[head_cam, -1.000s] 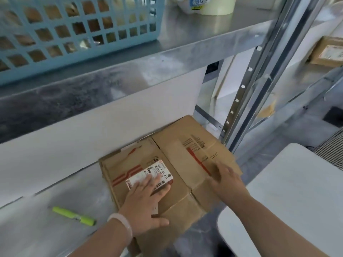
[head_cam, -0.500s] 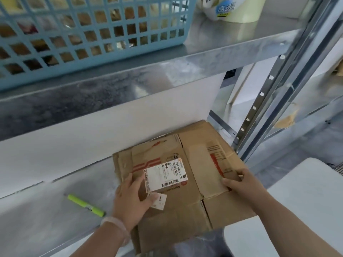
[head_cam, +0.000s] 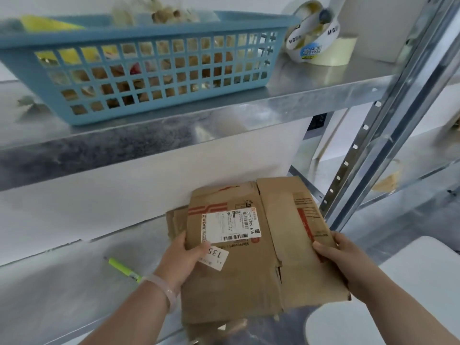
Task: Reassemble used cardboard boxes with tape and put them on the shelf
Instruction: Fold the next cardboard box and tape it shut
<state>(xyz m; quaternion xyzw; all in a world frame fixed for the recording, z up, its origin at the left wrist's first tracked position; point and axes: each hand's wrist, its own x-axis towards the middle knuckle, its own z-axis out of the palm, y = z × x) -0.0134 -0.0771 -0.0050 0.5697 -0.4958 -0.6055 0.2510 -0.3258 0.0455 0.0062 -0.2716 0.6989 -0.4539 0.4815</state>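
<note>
Cardboard box [head_cam: 249, 275] flat, long axis toward wall [head_cam: 112, 195], far end perhaps raised

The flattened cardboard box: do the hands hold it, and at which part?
Yes. The left hand grips the flattened cardboard box at its left edge, and the right hand grips its right edge, thumbs on top.
</note>
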